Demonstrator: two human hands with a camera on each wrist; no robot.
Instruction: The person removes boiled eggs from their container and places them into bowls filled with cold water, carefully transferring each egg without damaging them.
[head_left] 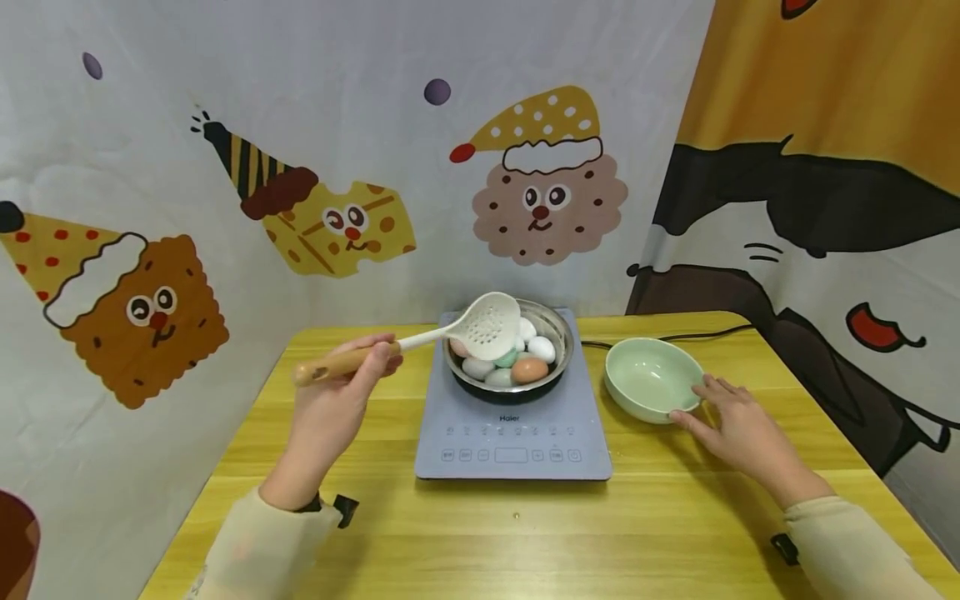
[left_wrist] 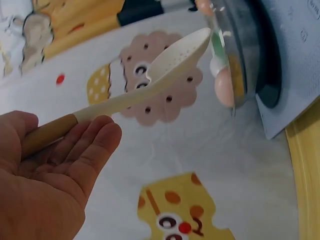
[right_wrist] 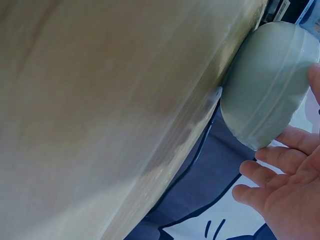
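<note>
My left hand [head_left: 333,408] grips the wooden handle of a white slotted ladle [head_left: 491,325], its thumb over the handle. The ladle's perforated head hangs over a metal pan [head_left: 561,333], with nothing visible in it. Several eggs lie in the pan, among them a brown egg [head_left: 529,370] and a white egg [head_left: 542,349]; the ladle hides some. In the left wrist view, the ladle [left_wrist: 175,57] is seen from the side. My right hand [head_left: 746,429] touches the right side of a pale green bowl [head_left: 652,383] with thumb and fingertips. The right wrist view shows those fingers extended, spread against the bowl [right_wrist: 270,85].
Under the pan is a grey induction cooker [head_left: 513,442] with a button panel in front. A black cord [head_left: 708,335] runs behind the bowl. All stand on a wooden table [head_left: 480,542], backed by a cloth [head_left: 360,75] with cartoon prints.
</note>
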